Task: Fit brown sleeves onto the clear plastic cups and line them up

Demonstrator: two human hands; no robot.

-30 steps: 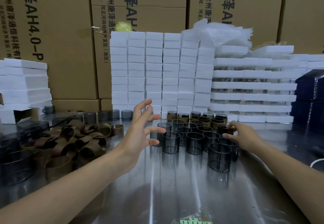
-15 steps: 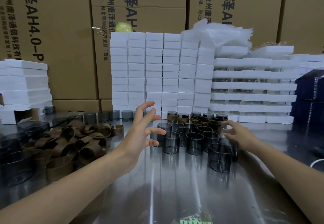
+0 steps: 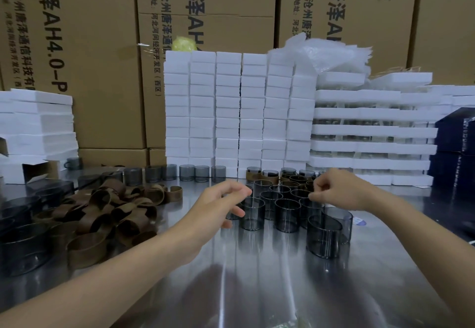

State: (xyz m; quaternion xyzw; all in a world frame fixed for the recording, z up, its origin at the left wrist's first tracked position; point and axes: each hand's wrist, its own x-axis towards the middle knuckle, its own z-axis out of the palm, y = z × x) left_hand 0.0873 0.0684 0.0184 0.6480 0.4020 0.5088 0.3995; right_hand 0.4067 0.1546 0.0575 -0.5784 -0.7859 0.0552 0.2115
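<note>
Steel table (image 3: 257,289): both hands (empty) flank cups (image 3: 287,214)

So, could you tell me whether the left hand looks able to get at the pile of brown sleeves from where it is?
Probably yes. The left hand is empty, and bare tabletop lies between it and the pile of brown sleeves to its left.

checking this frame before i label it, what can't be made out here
Head view only:
- Whether the right hand holds anything: its curled fingers cover the grip.
- The cups behind the left hand: the hand hides them, so no full count.
- Which back-row sleeved cups are finished: too small, partly behind the right hand.
- The large dark container at far left: cut by the frame edge.
- Contents of the foam trays: blurred.
</note>
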